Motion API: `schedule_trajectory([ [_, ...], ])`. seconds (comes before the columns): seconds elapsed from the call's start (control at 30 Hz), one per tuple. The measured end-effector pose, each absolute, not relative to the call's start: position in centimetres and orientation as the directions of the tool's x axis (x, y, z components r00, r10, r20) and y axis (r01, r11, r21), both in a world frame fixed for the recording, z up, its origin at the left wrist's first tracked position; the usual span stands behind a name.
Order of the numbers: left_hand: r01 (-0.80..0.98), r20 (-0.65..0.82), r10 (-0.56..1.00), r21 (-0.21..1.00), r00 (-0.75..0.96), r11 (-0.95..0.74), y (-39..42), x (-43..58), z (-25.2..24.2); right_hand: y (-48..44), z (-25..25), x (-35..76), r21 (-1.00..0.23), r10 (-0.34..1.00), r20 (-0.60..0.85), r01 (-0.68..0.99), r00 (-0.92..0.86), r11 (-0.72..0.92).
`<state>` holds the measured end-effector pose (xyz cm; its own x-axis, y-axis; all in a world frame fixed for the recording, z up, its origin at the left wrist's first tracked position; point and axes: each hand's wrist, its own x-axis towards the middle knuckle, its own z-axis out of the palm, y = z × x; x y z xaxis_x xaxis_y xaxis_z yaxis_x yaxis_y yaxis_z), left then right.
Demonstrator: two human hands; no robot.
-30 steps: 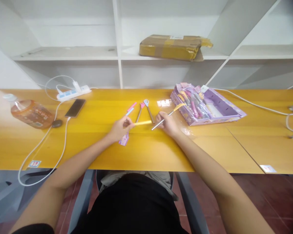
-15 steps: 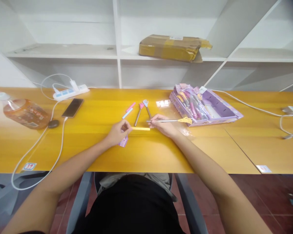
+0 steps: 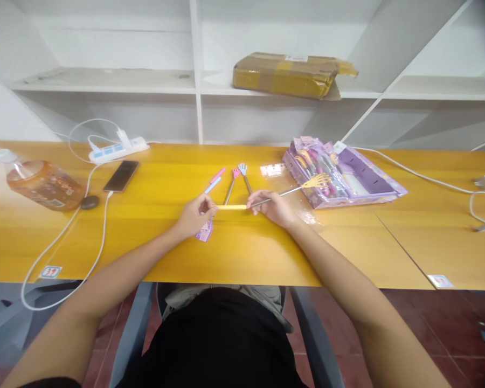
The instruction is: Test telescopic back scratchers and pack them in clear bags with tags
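My left hand (image 3: 198, 214) pinches one end of a yellow tube (image 3: 231, 207). At the tube's other end are the fingertips of my right hand (image 3: 271, 207), which grips the metal rod of a back scratcher with a yellow hand-shaped head (image 3: 317, 181). Whether rod and tube touch is hidden by the fingers. Beyond my hands lie a pink back scratcher (image 3: 236, 173) and a blue back scratcher (image 3: 242, 169). A pink tube (image 3: 217, 175) and a blue tube (image 3: 212, 185) rest near my left hand. A purple card (image 3: 204, 230) lies partly under that hand.
A purple box (image 3: 372, 172) with packaged back scratchers stands at the right, clear plastic wrap (image 3: 273, 170) beside it. Left are a bottle (image 3: 44, 184), a phone (image 3: 122, 175), a power strip (image 3: 119, 150) and cables. A taped carton (image 3: 285, 75) sits on the shelf.
My right hand has tilted the yellow back scratcher so its head points up and away. Its fingertips now meet the yellow tube's right end, and the tube has risen slightly.
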<state>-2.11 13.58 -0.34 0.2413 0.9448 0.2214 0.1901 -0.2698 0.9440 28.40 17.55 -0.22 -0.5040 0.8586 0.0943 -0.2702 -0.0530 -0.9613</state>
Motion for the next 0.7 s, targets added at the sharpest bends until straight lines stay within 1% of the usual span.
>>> schedule_trajectory([
  [0.2, 0.168, 0.214, 0.941, 0.950, 0.262, -0.263, 13.69, -2.12, -0.52, 17.71, -0.41, 28.31, -0.948, 0.870, 0.106, -0.312, -0.481, -0.056],
  [0.4, 0.156, 0.194, 0.946, 0.958, 0.261, -0.240, 13.46, -1.92, -0.39, 17.63, -0.40, 28.14, -0.955, 0.860, 0.090, -0.290, -0.503, -0.069],
  [0.7, 0.173, 0.196, 0.950, 0.955, 0.242, -0.241, 13.34, -1.81, -0.04, 17.53, -0.48, 28.14, -0.970, 0.854, 0.116, -0.243, -0.507, -0.012],
])
